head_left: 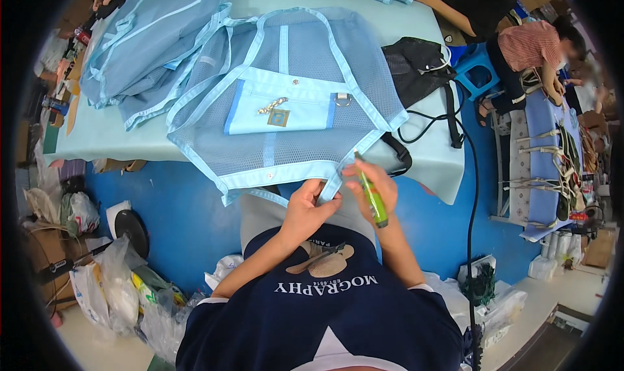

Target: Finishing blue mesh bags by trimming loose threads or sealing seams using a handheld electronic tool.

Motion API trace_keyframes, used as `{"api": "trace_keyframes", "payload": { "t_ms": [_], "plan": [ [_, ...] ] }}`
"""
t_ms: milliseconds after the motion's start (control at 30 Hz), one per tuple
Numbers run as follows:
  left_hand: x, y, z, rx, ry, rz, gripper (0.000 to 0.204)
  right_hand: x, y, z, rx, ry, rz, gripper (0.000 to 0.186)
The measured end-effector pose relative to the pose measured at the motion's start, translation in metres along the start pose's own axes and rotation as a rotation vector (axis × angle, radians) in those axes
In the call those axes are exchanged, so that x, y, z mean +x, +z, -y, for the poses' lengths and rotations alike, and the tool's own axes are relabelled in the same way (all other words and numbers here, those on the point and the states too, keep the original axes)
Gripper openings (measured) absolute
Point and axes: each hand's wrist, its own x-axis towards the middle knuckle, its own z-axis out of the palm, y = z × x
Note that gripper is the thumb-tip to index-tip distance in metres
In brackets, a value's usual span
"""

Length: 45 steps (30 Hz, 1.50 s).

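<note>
A light-blue mesh tote bag (312, 36) lies spread on the table in front of me, its pale-blue pocket (250, 114) facing up. The pocket bears a twisted cord (272, 105), a small square label and a metal ring. My left hand (307, 210) pinches the pale-blue trim at the bag's near edge, where a strap end hangs over the table edge. Just to the right, my right hand (382, 188) is closed around a green pen-shaped tool (374, 199) with dark ends. Its upper tip is close to the bag's trim; I cannot tell whether they touch.
More blue mesh bags (153, 39) are piled at the left of the table (432, 137). A black bag (416, 65) with straps and a black cable (473, 195) lie at the right. Other people work beyond, near a blue stool (478, 72). Plastic bags (117, 280) crowd the floor at left.
</note>
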Motion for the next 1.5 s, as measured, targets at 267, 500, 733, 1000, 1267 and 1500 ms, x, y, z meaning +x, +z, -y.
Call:
{"api": "trace_keyframes", "payload": {
  "t_ms": [267,500,733,1000,1267,1500],
  "plan": [
    [0.002,-0.010,-0.007,-0.046,0.041,0.024,0.037,0.014,0.025,-0.006,0.030,-0.312,0.054,0.031],
    [-0.010,-0.039,-0.024,0.146,-0.168,0.106,0.052,0.025,0.056,-0.035,-0.095,-0.384,0.029,0.037],
    [-0.066,-0.133,-0.112,1.408,-0.088,-0.125,0.045,0.049,0.052,-0.047,0.088,0.252,-0.149,0.025],
    [0.037,-0.173,-0.287,1.067,0.255,-0.025,0.025,0.065,0.041,-0.031,0.321,0.359,-0.416,0.026],
    [0.259,-0.137,-0.235,1.252,0.122,-0.497,0.040,0.054,0.041,-0.052,-0.103,-0.010,-0.421,0.033],
    [0.200,-0.091,-0.167,0.877,0.704,-0.456,0.033,0.073,0.046,-0.061,-0.110,0.065,-0.432,0.027]
  ]
}}
